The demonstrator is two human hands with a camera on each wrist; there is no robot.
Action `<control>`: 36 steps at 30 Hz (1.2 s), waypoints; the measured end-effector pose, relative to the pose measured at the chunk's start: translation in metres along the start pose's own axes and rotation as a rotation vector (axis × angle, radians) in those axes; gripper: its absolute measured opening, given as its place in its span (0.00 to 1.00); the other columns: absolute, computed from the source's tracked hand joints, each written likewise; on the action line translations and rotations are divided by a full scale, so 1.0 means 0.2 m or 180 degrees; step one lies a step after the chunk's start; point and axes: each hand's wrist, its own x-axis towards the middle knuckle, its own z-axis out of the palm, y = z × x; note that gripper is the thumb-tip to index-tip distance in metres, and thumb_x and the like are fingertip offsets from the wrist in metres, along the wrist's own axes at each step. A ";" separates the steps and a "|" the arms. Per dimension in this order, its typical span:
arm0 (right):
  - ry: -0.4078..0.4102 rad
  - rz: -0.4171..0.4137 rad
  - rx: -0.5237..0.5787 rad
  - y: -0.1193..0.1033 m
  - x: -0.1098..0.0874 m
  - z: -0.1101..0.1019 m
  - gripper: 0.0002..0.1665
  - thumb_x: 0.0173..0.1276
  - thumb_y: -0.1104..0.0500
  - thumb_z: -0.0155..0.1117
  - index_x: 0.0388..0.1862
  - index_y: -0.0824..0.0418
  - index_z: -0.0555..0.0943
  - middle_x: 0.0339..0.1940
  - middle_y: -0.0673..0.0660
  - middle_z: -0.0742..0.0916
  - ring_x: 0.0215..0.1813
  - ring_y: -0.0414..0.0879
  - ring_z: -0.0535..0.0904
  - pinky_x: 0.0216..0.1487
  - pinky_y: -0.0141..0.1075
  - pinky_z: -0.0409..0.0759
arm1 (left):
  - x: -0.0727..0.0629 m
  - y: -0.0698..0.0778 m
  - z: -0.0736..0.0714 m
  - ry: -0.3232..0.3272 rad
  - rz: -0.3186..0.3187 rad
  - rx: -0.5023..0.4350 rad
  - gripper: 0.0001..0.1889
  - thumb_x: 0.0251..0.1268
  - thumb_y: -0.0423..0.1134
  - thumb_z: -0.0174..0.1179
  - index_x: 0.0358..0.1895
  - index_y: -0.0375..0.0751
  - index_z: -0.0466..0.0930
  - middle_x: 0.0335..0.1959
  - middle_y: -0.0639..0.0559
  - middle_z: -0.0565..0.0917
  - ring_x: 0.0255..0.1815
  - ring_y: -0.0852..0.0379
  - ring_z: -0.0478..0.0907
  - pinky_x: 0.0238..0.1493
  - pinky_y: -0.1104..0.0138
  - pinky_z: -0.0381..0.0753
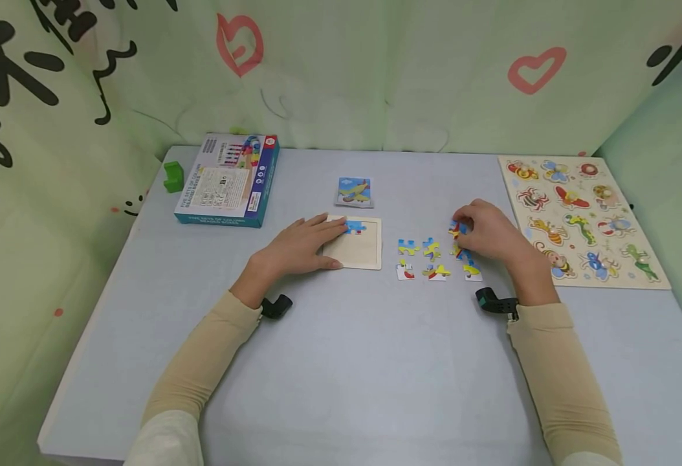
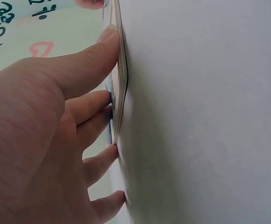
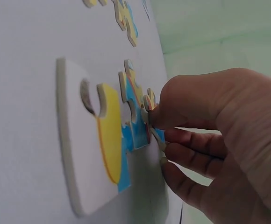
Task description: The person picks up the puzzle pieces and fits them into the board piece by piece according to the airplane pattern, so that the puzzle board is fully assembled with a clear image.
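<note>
My left hand [image 1: 297, 247] rests on the left side of a shallow wooden puzzle tray [image 1: 360, 256], its fingers fairly straight and the thumb over the near edge. In the left wrist view, the thumb [image 2: 91, 63] presses on the tray's rim. One blue jigsaw piece [image 1: 355, 227] lies at the tray's top, near the left fingertips. To the right, my right hand [image 1: 486, 232] pinches a blue and red jigsaw piece [image 1: 455, 227] between thumb and fingers. Below it lie more pieces, among them a white, yellow and blue one [image 3: 86, 140] close to the right wrist camera.
Several loose pieces [image 1: 431, 249] lie between the tray and my right hand. Behind the tray is a small airplane picture card [image 1: 354, 189]. A flat box [image 1: 219, 188] and a green block [image 1: 173, 177] stand back left; a wooden insect board [image 1: 591, 223] lies at right.
</note>
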 end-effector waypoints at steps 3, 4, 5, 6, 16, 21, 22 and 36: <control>0.0037 0.0016 -0.0007 0.00 0.01 0.01 0.21 0.57 0.66 0.63 0.51 0.70 0.81 0.44 0.65 0.79 0.45 0.56 0.71 0.47 0.48 0.71 | 0.00 0.00 0.00 0.0002 -0.0001 -0.0007 0.44 0.67 0.67 0.54 0.81 0.59 0.48 0.82 0.64 0.50 0.84 0.51 0.42 0.81 0.44 0.44; 0.0035 0.0026 0.0014 0.00 0.01 0.01 0.20 0.58 0.65 0.63 0.50 0.70 0.81 0.44 0.65 0.78 0.45 0.56 0.71 0.47 0.48 0.71 | 0.00 0.00 0.00 0.0000 -0.0002 -0.0006 0.44 0.67 0.67 0.54 0.81 0.59 0.48 0.82 0.64 0.50 0.84 0.51 0.42 0.81 0.44 0.44; 0.0033 0.0039 0.0046 0.00 0.01 0.00 0.19 0.58 0.65 0.62 0.50 0.69 0.81 0.44 0.64 0.78 0.45 0.56 0.71 0.47 0.48 0.71 | 0.00 0.00 0.00 0.0003 0.0002 -0.0005 0.44 0.67 0.66 0.54 0.81 0.59 0.48 0.82 0.64 0.50 0.84 0.51 0.42 0.81 0.44 0.44; 0.0021 0.0054 0.0107 0.01 0.01 0.00 0.20 0.59 0.65 0.62 0.51 0.68 0.80 0.45 0.65 0.78 0.46 0.56 0.71 0.48 0.49 0.71 | 0.00 0.00 0.00 0.0006 0.0005 -0.0004 0.43 0.67 0.66 0.54 0.81 0.58 0.48 0.82 0.64 0.50 0.84 0.51 0.42 0.81 0.44 0.44; -0.0261 0.0109 0.0210 0.04 -0.02 -0.06 0.22 0.61 0.60 0.69 0.54 0.67 0.81 0.51 0.65 0.78 0.51 0.57 0.71 0.53 0.51 0.72 | 0.01 -0.01 0.01 0.0002 -0.0002 0.0024 0.44 0.66 0.68 0.54 0.80 0.60 0.48 0.82 0.65 0.50 0.84 0.51 0.42 0.81 0.44 0.45; -0.0215 0.0180 0.0237 0.03 -0.02 -0.04 0.20 0.63 0.59 0.70 0.53 0.66 0.83 0.53 0.63 0.78 0.51 0.57 0.72 0.52 0.49 0.73 | 0.01 -0.02 0.01 0.0013 0.0004 -0.0022 0.44 0.66 0.68 0.54 0.80 0.60 0.48 0.82 0.65 0.50 0.84 0.51 0.42 0.81 0.44 0.44; -0.0206 0.0193 0.0255 0.04 -0.02 -0.04 0.20 0.63 0.60 0.70 0.53 0.67 0.83 0.53 0.64 0.78 0.51 0.57 0.72 0.52 0.49 0.73 | 0.01 -0.01 0.01 0.0012 0.0003 -0.0028 0.44 0.66 0.68 0.54 0.80 0.60 0.48 0.82 0.65 0.50 0.84 0.51 0.42 0.81 0.44 0.44; -0.0063 -0.0013 -0.0137 -0.05 -0.02 0.00 0.22 0.60 0.65 0.64 0.53 0.69 0.81 0.50 0.66 0.80 0.48 0.58 0.73 0.54 0.53 0.74 | 0.01 -0.02 0.02 0.0043 0.0016 -0.0058 0.44 0.66 0.67 0.55 0.80 0.60 0.48 0.82 0.65 0.50 0.84 0.51 0.42 0.81 0.45 0.43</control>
